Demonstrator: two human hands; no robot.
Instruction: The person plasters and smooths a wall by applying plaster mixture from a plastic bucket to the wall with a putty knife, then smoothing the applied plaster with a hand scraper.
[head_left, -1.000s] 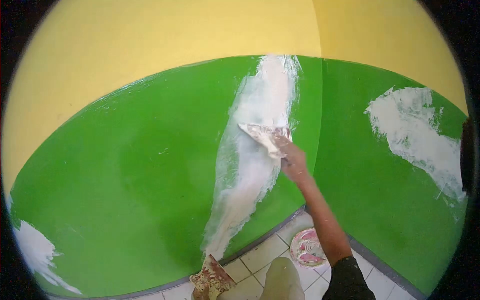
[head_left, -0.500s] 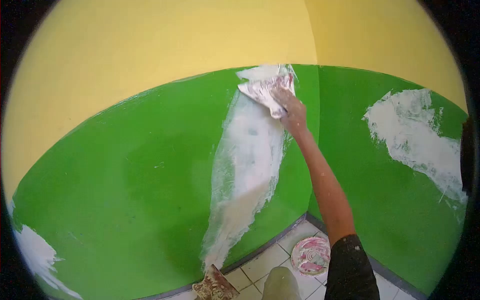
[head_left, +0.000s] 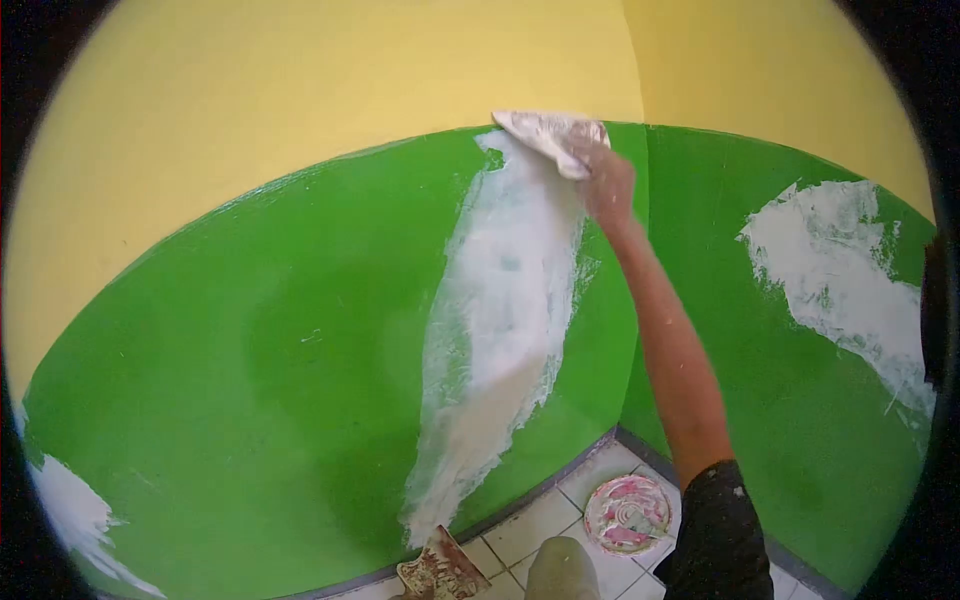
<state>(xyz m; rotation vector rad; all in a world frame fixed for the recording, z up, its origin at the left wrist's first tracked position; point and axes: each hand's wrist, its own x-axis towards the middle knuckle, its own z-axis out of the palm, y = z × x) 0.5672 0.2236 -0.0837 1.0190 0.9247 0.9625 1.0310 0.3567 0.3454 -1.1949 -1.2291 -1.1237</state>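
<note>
My right hand [head_left: 607, 183] is closed around a wide putty knife [head_left: 548, 135] smeared with white filler. Its blade lies against the wall where the green paint meets the yellow. Below it, a long band of wet white putty [head_left: 500, 290] runs down the green wall [head_left: 330, 300]. At the bottom edge a second broad scraper [head_left: 440, 568], crusted with brownish and white filler, shows only in part. My left hand is out of view, so what holds that scraper is hidden.
On the tiled floor [head_left: 535, 525] in the corner stands a round container lid or tub [head_left: 629, 513] smeared pink and white. More white putty [head_left: 830, 260] covers the right wall, with another patch [head_left: 75, 505] at lower left. My knee [head_left: 562, 570] shows below.
My right hand has pushed the putty knife upward and slightly right, to the yellow border. The filler near the top is smoothed out. The lower scraper has shifted slightly right.
</note>
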